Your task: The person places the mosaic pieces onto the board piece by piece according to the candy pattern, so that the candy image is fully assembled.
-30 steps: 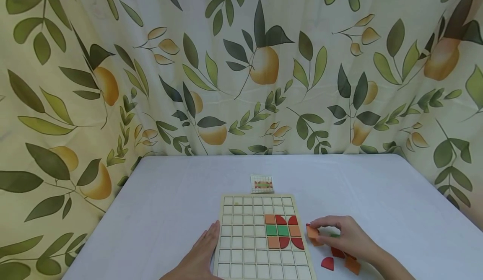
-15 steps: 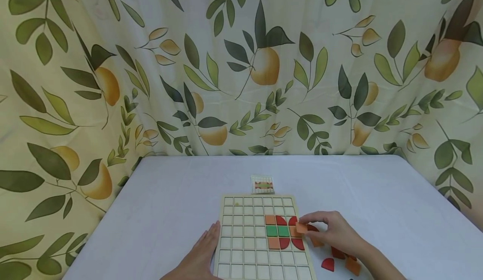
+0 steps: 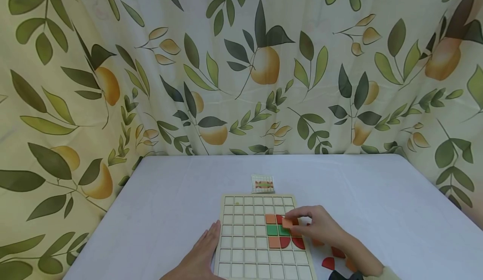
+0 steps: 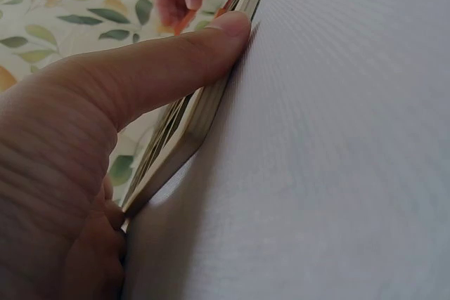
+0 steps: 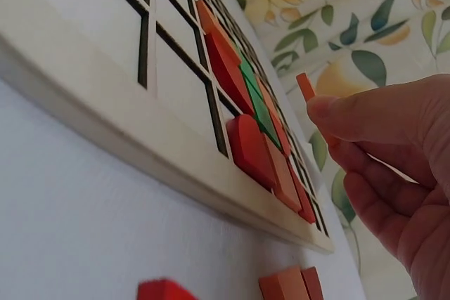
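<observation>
A pale wooden grid board (image 3: 241, 255) lies on the table. My left hand (image 3: 200, 252) rests along its left side, fingers straight; in the left wrist view the thumb (image 4: 190, 57) presses against the near edge. Between thumb and fingertips, my right hand (image 3: 320, 225) pinches an orange square tile (image 3: 287, 222) above the right part of the grid. In the right wrist view that orange tile (image 5: 306, 88) is tilted and clear of the board. Below it sit green squares (image 3: 272, 230), orange squares (image 3: 271, 219) and red quarter-round tiles (image 3: 299, 243); my right hand partly covers them.
Loose red tiles (image 3: 328, 263) and orange tiles (image 3: 350, 265) lie right of the board, some under my right forearm. A small pattern card (image 3: 263, 184) stands just behind the board. A leaf-and-fruit print curtain (image 3: 241, 116) hangs beyond the white table (image 3: 181, 187).
My right hand has carried the orange square tile leftward, from among the loose tiles to above the filled cells. My left hand stays in place at the board.
</observation>
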`<state>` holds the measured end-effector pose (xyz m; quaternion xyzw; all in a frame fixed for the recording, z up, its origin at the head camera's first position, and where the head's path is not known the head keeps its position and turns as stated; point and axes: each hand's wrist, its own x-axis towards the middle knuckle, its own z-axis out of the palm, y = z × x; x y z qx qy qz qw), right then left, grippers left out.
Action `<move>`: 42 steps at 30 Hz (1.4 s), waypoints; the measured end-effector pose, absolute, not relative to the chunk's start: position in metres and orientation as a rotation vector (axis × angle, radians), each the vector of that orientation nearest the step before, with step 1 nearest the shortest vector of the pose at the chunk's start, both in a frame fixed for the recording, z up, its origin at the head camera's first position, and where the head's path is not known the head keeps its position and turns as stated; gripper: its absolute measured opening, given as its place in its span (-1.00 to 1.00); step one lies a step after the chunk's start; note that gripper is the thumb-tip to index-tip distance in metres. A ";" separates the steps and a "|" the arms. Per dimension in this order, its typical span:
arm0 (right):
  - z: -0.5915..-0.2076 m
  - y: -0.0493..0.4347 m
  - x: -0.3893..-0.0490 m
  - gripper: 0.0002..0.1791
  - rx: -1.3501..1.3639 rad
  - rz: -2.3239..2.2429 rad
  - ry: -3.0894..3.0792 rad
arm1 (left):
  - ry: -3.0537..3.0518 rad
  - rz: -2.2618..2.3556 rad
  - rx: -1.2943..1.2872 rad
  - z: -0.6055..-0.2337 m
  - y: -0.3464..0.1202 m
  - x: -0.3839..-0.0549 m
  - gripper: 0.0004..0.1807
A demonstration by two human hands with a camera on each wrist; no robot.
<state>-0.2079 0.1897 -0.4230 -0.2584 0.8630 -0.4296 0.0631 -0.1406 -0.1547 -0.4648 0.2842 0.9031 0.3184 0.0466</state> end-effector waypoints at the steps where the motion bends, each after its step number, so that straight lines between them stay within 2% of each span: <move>1: -0.424 0.188 -0.209 -0.65 -0.787 -1.296 2.611 | 2.760 0.968 0.877 -0.465 -0.155 -0.141 0.42; 15: -0.425 0.166 -0.223 -0.72 -0.859 -1.348 2.550 | 2.748 0.957 0.833 -0.463 -0.154 -0.140 0.42; 42: -0.435 0.135 -0.237 -0.73 -0.904 -1.320 2.505 | 2.776 0.946 0.943 -0.467 -0.157 -0.142 0.41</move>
